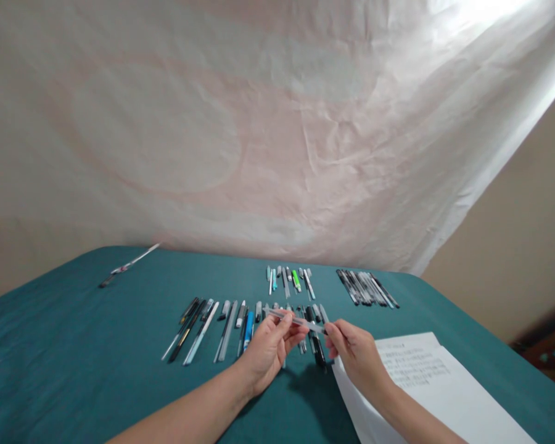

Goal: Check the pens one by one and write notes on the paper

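Note:
My left hand [269,348] and my right hand [354,348] hold one clear pen [298,320] between them, a little above the table. The left fingers pinch its left end, the right fingers pinch its right end. Just beyond and under the hands lies a row of several pens [222,327] on the teal tablecloth [74,345].
A smaller group of pens [290,280] and a bunch of dark pens [366,288] lie farther back. A lone pen [129,265] rests at the far left edge. A printed white sheet [425,382] lies at my right. A wrinkled pale cloth [259,135] hangs behind the table.

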Demonstrator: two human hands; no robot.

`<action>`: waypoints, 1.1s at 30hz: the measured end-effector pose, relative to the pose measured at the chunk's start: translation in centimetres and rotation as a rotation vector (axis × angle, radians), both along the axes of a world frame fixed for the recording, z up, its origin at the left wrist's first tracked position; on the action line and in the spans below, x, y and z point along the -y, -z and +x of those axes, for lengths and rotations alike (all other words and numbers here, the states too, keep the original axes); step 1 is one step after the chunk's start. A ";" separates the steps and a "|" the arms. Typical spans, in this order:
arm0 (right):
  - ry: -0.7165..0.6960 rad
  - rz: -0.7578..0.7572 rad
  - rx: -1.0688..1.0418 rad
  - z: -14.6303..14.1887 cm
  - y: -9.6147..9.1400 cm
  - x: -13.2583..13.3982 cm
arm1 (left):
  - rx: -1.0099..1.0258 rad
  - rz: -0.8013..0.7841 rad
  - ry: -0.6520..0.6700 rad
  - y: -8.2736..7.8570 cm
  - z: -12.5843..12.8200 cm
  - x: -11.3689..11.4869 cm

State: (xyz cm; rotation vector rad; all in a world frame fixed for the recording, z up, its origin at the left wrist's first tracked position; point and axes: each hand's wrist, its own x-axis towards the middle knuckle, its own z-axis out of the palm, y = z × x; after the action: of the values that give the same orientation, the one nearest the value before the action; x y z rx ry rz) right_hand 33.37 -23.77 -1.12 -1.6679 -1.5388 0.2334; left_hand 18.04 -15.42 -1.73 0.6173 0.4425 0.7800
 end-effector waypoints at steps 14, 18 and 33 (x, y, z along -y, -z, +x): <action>-0.104 -0.006 0.317 0.8 -0.3 -0.1 | -0.007 0.050 -0.003 0.2 0.0 -0.2; -0.135 -0.080 0.185 0.8 -0.8 0.0 | -0.019 0.038 -0.025 0.1 0.0 -0.3; -0.142 -0.102 0.018 0.6 -0.4 -0.4 | -0.016 0.100 0.012 0.3 -0.1 -0.5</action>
State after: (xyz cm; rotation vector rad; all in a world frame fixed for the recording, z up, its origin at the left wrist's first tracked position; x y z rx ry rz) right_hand 33.97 -23.37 -0.73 -1.6440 -1.6854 0.3785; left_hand 17.96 -14.94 -2.07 0.7195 0.4161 0.7897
